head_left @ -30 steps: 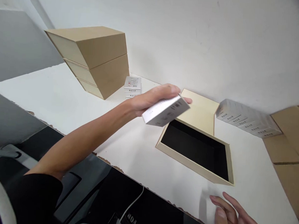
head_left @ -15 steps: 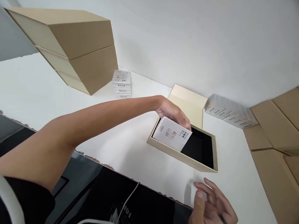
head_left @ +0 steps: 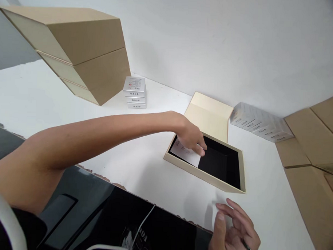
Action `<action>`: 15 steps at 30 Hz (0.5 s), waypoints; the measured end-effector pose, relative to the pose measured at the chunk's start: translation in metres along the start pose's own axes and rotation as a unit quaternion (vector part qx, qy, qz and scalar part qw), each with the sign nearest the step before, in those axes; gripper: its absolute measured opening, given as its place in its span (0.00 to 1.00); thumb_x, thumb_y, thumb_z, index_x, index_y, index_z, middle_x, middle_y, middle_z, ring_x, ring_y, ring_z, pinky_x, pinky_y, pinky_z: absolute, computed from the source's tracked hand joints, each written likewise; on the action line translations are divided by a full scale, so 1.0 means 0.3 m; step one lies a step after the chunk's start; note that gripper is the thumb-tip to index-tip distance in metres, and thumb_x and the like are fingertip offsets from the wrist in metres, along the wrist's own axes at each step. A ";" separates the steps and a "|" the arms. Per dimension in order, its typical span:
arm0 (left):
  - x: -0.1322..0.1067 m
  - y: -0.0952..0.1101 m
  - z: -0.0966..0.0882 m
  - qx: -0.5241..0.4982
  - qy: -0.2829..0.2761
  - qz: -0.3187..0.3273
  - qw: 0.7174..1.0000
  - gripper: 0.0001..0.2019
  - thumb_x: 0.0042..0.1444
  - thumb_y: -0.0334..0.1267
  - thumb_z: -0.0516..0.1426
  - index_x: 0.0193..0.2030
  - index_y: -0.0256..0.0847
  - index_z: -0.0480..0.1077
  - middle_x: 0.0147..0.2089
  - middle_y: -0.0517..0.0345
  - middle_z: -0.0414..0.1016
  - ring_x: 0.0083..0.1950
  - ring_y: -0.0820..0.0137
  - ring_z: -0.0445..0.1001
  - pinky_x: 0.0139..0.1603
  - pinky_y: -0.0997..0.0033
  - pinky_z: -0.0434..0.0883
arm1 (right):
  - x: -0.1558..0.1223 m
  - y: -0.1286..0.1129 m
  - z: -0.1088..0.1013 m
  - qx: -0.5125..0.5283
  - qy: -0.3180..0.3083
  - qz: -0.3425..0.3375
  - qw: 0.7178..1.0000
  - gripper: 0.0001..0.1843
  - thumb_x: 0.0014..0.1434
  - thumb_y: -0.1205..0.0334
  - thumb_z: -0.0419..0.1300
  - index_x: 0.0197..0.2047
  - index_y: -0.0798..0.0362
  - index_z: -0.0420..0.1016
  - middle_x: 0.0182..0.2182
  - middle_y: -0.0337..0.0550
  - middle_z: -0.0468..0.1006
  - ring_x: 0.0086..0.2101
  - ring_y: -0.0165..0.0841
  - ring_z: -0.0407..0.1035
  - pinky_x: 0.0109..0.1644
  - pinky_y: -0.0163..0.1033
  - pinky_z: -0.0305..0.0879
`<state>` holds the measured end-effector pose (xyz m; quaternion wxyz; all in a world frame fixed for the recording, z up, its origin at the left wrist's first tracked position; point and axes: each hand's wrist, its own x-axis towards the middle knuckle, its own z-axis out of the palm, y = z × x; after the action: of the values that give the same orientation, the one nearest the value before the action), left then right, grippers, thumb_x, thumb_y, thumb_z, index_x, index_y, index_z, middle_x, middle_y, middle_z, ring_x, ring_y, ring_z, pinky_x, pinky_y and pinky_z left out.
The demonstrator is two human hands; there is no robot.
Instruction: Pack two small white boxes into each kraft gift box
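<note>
The open cream gift box (head_left: pixel 205 175) stands on the white table, its inside black and its lid folded back. A flat white printed carton (head_left: pixel 186 154) lies low in the left end of that box. Over the carton is my left hand (head_left: pixel 190 136), palm down, its fingers stretched past the carton's right edge and slightly apart; the hand covers part of the print and seems to rest on it. Near the table's front edge, my right hand (head_left: pixel 235 229) hovers palm up with loosely curled, separated fingers and holds nothing.
Tan boxes (head_left: pixel 100 49) are stacked at the back left, beside a small pile of silver-white cartons (head_left: pixel 135 91). A row of similar cartons (head_left: pixel 261 123) runs along the wall at right, next to brown cardboard (head_left: pixel 306 173). A white cable (head_left: pixel 142 224) hangs below the chipped table edge.
The white carton has gone from tilted in my left hand to lying flat, deeper in the box. My left hand has shifted over its top and loosened. My right hand has barely moved.
</note>
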<state>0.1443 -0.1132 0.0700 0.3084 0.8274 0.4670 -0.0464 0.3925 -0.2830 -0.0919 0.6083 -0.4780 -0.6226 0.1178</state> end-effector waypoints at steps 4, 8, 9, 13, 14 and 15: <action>0.000 0.009 0.028 0.072 -0.091 0.004 0.993 0.32 0.57 0.69 0.61 0.63 0.59 0.77 0.61 0.53 0.80 0.61 0.45 0.76 0.56 0.52 0.72 | 0.000 -0.012 0.011 -0.003 0.006 -0.005 1.000 0.12 0.62 0.66 0.67 0.49 0.54 0.75 0.47 0.51 0.79 0.34 0.33 0.78 0.38 0.40 0.77; -0.011 0.040 0.076 0.138 0.033 0.091 0.986 0.24 0.66 0.65 0.56 0.45 0.48 0.81 0.46 0.51 0.83 0.44 0.57 0.80 0.45 0.60 0.72 | 0.000 -0.009 0.009 -0.013 -0.001 0.015 1.000 0.11 0.63 0.65 0.67 0.48 0.55 0.76 0.45 0.51 0.80 0.35 0.33 0.78 0.42 0.42 0.77; -0.017 0.043 0.091 0.167 0.099 0.142 0.971 0.21 0.69 0.60 0.56 0.40 0.46 0.79 0.43 0.52 0.83 0.42 0.60 0.79 0.44 0.62 0.71 | 0.000 -0.005 0.006 -0.011 -0.002 0.011 1.000 0.11 0.62 0.65 0.68 0.48 0.55 0.77 0.45 0.51 0.80 0.35 0.33 0.78 0.41 0.41 0.77; -0.066 -0.045 0.113 0.211 0.429 0.184 0.859 0.19 0.75 0.49 0.49 0.37 0.44 0.72 0.37 0.54 0.79 0.39 0.64 0.75 0.45 0.60 0.69 | -0.003 0.017 -0.010 -0.008 -0.010 -0.005 1.000 0.09 0.62 0.65 0.69 0.46 0.57 0.78 0.45 0.53 0.81 0.33 0.34 0.78 0.36 0.39 0.76; -0.085 -0.098 0.105 0.194 0.506 0.128 0.831 0.16 0.75 0.49 0.49 0.40 0.44 0.72 0.41 0.53 0.79 0.43 0.62 0.75 0.47 0.58 0.69 | -0.004 0.023 -0.015 -0.012 -0.013 -0.001 1.000 0.09 0.62 0.65 0.69 0.45 0.57 0.79 0.44 0.53 0.81 0.33 0.34 0.79 0.37 0.40 0.77; -0.105 -0.161 0.092 0.170 0.568 0.059 0.803 0.14 0.73 0.50 0.51 0.45 0.44 0.71 0.46 0.51 0.79 0.48 0.60 0.74 0.50 0.55 0.68 | -0.006 0.030 -0.019 -0.017 -0.016 0.007 1.000 0.09 0.62 0.64 0.70 0.44 0.57 0.79 0.44 0.54 0.81 0.34 0.35 0.79 0.37 0.41 0.77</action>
<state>0.0937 -0.1338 0.0367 -0.1557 0.7710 0.4932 0.3716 0.4011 -0.2821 -0.0982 0.5893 -0.4905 -0.6310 0.1186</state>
